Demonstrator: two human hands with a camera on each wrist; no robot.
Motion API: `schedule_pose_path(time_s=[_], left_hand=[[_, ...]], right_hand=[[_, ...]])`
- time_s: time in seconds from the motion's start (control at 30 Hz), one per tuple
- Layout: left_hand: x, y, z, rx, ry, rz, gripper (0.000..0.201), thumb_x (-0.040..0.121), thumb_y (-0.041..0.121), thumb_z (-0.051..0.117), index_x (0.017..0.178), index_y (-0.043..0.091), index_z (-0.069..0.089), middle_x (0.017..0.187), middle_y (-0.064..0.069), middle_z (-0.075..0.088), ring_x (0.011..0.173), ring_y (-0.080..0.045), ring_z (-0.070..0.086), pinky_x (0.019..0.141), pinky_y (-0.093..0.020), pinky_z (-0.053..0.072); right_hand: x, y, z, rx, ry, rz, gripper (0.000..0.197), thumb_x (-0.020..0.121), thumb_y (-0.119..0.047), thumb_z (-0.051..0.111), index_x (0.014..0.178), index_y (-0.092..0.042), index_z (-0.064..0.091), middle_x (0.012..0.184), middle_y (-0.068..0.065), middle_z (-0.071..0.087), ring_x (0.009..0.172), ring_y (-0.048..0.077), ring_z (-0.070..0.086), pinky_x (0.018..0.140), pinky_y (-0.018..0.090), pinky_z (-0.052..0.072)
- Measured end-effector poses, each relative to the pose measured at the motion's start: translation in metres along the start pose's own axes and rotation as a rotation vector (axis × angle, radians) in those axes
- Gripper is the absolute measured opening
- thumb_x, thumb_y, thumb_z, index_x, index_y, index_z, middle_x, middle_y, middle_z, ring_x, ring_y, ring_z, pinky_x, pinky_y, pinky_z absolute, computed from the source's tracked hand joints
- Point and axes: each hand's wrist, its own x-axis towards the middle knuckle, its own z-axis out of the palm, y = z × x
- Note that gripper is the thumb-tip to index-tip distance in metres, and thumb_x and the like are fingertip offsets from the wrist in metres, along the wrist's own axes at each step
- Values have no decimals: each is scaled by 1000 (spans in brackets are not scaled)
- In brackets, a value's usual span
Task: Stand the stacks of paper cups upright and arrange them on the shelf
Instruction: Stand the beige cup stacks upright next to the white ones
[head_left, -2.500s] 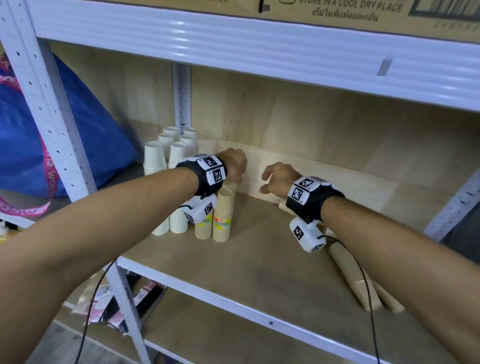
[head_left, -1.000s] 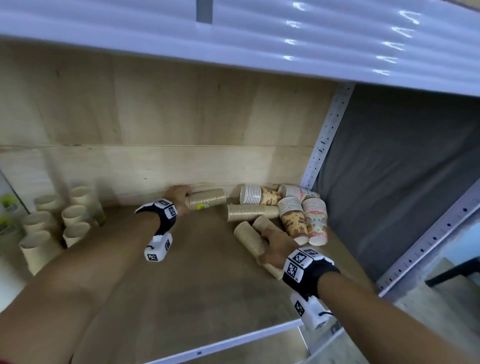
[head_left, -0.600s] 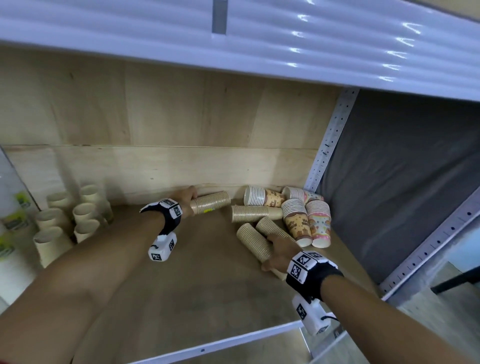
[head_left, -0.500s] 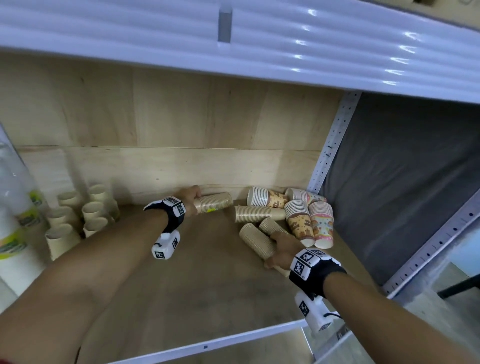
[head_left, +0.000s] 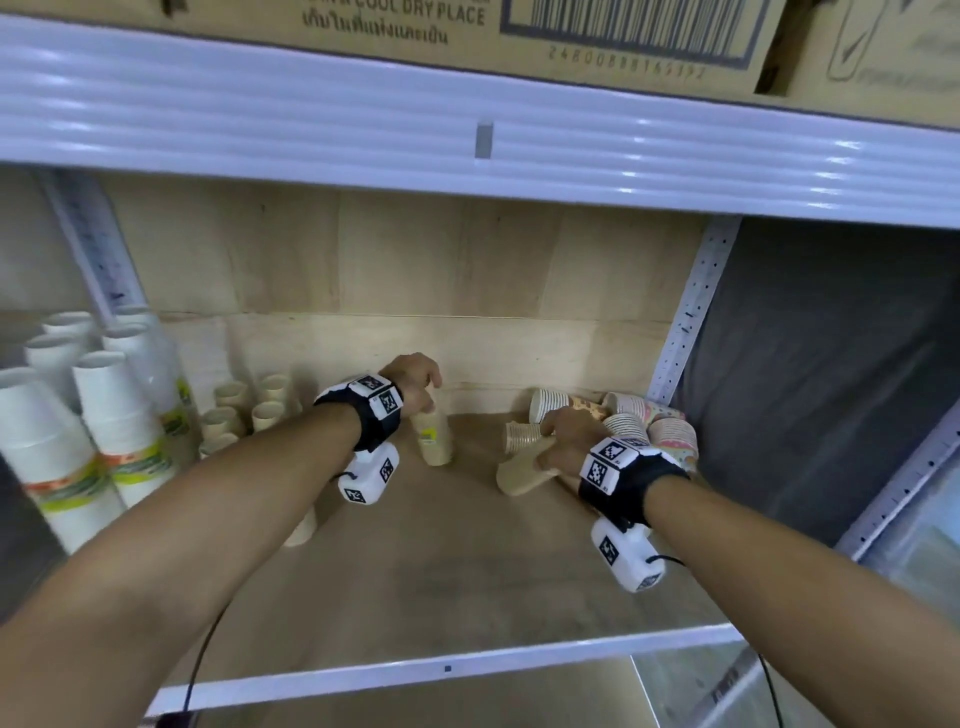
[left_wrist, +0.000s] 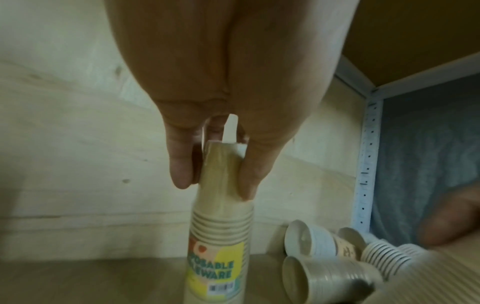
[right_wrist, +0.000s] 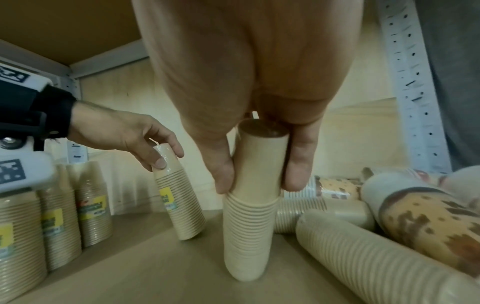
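My left hand (head_left: 415, 382) grips the top of a wrapped tan cup stack (head_left: 432, 438) (left_wrist: 221, 226) with a yellow label, held nearly upright on the wooden shelf (head_left: 415, 571); in the right wrist view this labelled stack (right_wrist: 179, 195) leans a little. My right hand (head_left: 569, 441) grips the narrow end of a plain tan stack (head_left: 522, 470) (right_wrist: 252, 205), tilted with its wide end low by the board. More stacks lie on their sides at the right: tan ones (right_wrist: 363, 259) and patterned ones (head_left: 670, 436).
Upright tan stacks (head_left: 249, 410) stand at the back left, with tall white cup stacks (head_left: 104, 431) further left. A white metal beam (head_left: 467, 145) with cardboard boxes on it runs overhead. A perforated upright (head_left: 691, 312) and grey cloth bound the right side.
Both stacks lay on their sides half a second ago. My left hand has tipped its labelled stack up to nearly upright, and my right hand has raised the narrow end of its stack.
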Motion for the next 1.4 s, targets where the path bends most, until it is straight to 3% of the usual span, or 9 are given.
schedule_pose_path(time_s=[0.07,0.3,0.53,0.6,0.73,0.93,1.03,1.2,1.4], left_hand=[[-9,4,-4,1,5,13,39,84,12,73,122,14,62,127,-7,53,116,-23,55,92,-29,46],[-39,9,-11,2,-12,61,39,81,10,76,119,13,66,130,-8,58,121,-22,57,97,-34,50],[-54,14,-3,65,-55,64,43,84,14,73,126,15,64,129,-8,58,115,-24,58,91,-30,51],[-57,13,1,72,-62,52,44,83,14,73,126,16,63,128,-6,59,112,-23,59,86,-28,50],[-58,13,3,50,-41,32,48,81,16,74,127,17,61,126,-4,61,112,-23,59,89,-31,51],[-57,6,1,-15,3,34,42,84,21,66,125,23,59,129,-5,56,113,-22,55,86,-29,47],[-56,5,-3,-22,-19,48,35,88,19,59,123,24,61,129,-5,55,112,-22,55,86,-28,47],[-54,4,-5,26,8,37,33,85,25,67,117,20,68,120,-3,62,104,-21,60,79,-25,46],[-53,2,-5,-8,-3,8,39,82,33,70,119,21,65,118,-1,60,100,-18,59,83,-30,51]], right_hand=[[6,-12,-3,29,8,-24,49,83,-25,71,128,-11,57,129,6,57,118,24,56,88,29,45],[23,-48,1,15,26,-112,42,76,-25,75,115,-14,63,116,9,62,107,28,60,85,33,48],[33,-76,11,-22,17,-200,45,74,-18,75,116,-16,59,120,5,57,107,24,59,75,27,45],[36,-80,12,-22,-22,-211,47,76,-19,74,120,-17,58,121,5,57,109,24,59,77,28,46],[38,-88,16,-26,-53,-247,50,77,-21,74,124,-15,57,120,5,59,107,25,60,85,33,51],[42,-93,15,-37,-35,-283,44,76,-26,72,116,-13,59,112,5,62,94,23,60,68,27,43],[44,-90,14,-21,7,-264,46,77,-33,67,118,-16,57,113,4,59,96,22,58,72,28,46],[46,-90,14,-54,2,-290,35,80,-26,65,113,-15,61,113,6,61,97,25,61,69,27,44],[46,-88,13,-49,3,-293,40,81,-29,64,118,-15,58,114,4,61,99,24,60,73,29,48]])
